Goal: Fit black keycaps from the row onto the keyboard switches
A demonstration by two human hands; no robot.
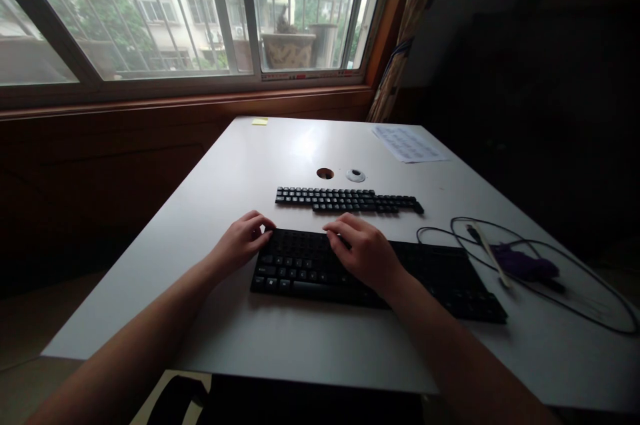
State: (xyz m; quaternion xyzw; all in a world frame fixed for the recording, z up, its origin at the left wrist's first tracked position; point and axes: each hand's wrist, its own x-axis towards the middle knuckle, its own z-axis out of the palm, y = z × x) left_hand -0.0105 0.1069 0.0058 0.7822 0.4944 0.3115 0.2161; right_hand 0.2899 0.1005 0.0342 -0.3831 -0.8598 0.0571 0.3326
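Observation:
A black keyboard [305, 288] lies on the white table in front of me. Keycaps remain on its lower left rows, while its upper part looks bare and dark. My left hand [246, 238] pinches the keyboard's far left corner between thumb and fingers. Over the upper middle of the keyboard is my right hand [361, 248], its fingers curled and bent together; whatever is at its fingertips is too small or hidden to make out. Just behind the keyboard, loose black keycaps [345, 199] stand in tight rows laid out like a keyboard.
Right of the keyboard lie a looped black cable [590, 271], a purple cloth-like item [525, 263] and a thin pale stick [487, 255]. Farther back are a round table hole [325, 173], a ring-shaped cover [355, 175], printed sheets [410, 145] and a yellow note [259, 121].

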